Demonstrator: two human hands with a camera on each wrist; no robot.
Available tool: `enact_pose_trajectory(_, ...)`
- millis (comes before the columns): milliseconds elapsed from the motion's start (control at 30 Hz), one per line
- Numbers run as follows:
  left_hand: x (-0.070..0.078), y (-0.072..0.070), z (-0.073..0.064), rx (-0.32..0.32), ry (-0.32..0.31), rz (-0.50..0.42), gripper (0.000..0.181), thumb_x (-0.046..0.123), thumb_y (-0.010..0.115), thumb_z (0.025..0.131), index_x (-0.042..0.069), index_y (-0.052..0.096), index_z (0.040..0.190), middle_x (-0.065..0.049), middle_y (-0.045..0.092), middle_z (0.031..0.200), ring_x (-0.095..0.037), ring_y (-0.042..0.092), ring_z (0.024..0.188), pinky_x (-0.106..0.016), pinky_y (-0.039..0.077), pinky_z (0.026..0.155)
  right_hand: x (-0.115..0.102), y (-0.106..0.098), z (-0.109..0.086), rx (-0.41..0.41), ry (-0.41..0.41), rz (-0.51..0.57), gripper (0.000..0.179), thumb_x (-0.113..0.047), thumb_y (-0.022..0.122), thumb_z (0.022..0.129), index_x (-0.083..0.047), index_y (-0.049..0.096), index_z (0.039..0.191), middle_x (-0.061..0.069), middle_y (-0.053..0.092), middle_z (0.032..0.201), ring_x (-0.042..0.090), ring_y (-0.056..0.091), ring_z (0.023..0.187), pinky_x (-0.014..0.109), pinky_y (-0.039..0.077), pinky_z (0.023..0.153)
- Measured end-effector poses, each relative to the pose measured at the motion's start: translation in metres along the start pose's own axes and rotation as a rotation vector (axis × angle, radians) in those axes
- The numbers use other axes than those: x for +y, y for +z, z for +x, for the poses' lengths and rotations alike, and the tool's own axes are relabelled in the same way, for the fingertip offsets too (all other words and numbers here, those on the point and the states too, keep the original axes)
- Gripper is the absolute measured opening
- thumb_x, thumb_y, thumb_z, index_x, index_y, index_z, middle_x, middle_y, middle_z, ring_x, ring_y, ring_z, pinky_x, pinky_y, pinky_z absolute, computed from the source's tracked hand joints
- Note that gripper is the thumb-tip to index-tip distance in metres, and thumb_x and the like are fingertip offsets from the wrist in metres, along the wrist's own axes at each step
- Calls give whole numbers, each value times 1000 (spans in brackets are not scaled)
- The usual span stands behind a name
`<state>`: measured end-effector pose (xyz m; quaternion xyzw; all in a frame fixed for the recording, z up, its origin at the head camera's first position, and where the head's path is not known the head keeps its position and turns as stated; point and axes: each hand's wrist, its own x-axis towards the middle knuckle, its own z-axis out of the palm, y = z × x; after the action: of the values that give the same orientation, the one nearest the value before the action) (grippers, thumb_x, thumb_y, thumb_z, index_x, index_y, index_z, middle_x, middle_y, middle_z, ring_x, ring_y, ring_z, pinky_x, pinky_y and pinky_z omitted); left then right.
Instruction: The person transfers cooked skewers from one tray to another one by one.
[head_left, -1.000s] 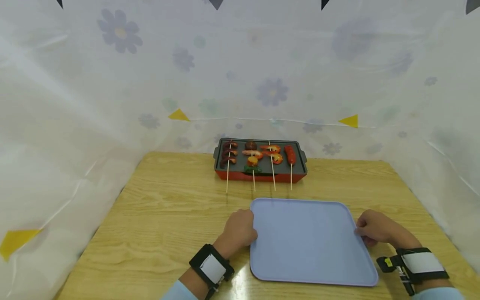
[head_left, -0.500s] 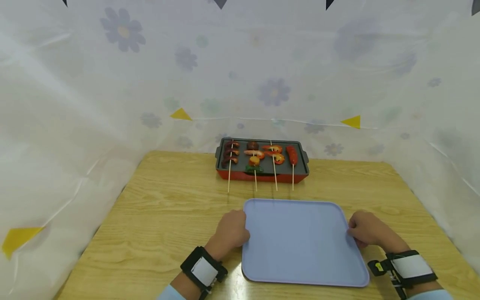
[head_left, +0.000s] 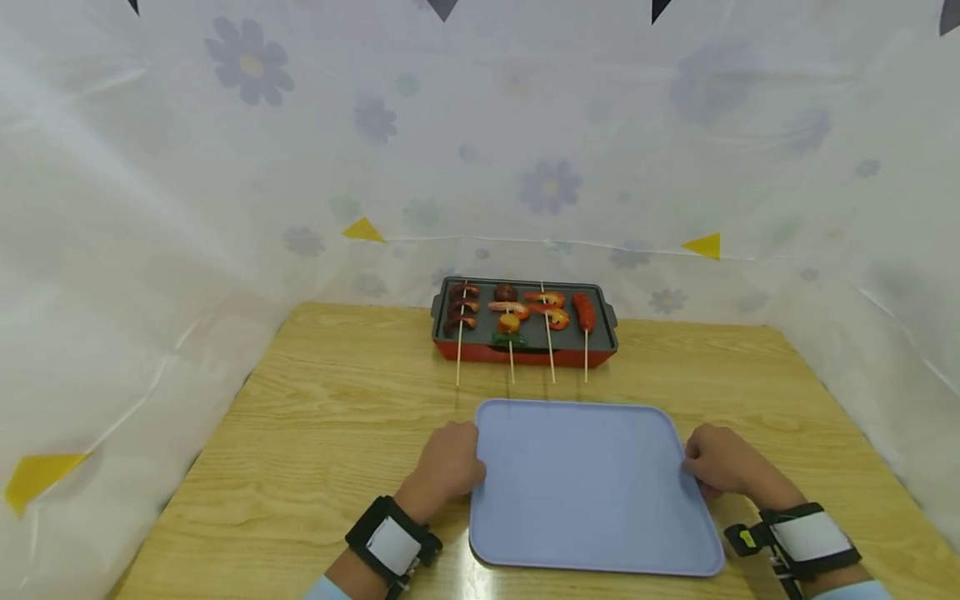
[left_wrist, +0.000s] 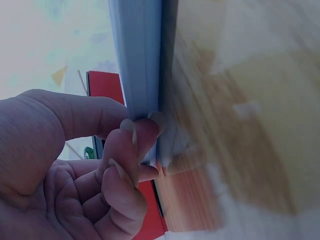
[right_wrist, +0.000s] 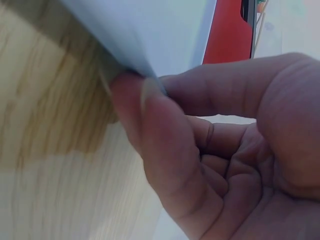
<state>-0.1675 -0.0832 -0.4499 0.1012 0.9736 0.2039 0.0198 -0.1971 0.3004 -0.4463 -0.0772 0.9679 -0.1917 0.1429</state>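
A light blue rectangular tray lies in front of a small grill, with nothing on it. My left hand pinches its left rim; the left wrist view shows the thumb and curled fingers at the tray's edge. On the opposite side my right hand pinches the right rim between thumb and fingers, seen close in the right wrist view with the tray above the fingers. The fingertips under the rim are partly hidden.
Beyond the tray stands a red grill with a dark plate. On it lie several skewers, among them a sausage, shrimp and brown pieces; their sticks overhang the front. The wooden table meets a flowered plastic sheet behind.
Both hands have shifted left together with the tray between them, keeping hold of its rims. The grill and skewers stay in place; the head view has moved slightly.
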Motion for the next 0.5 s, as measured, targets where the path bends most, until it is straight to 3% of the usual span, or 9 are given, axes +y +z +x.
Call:
enact_pose_trajectory(333, -11, -5, -2, -26, -47, -43, 5, 2, 62, 69, 3, 59, 71, -4, 51, 63, -18, 47, 54, -31, 40, 47, -5, 5, 4, 0, -37, 37, 22, -4, 63, 81, -6, 57, 60, 1, 56, 49, 14, 55, 44, 30, 47, 44)
enact_pose_trajectory(500, -16, -7, -5, 1, -44, -50, 6, 2, 64, 67, 3, 61, 72, -5, 55, 64, -18, 49, 57, -33, 45, 50, -10, 7, 2, -7, -37, 71, 21, -4, 63, 81, -5, 57, 61, 2, 56, 50, 15, 56, 44, 30, 49, 44)
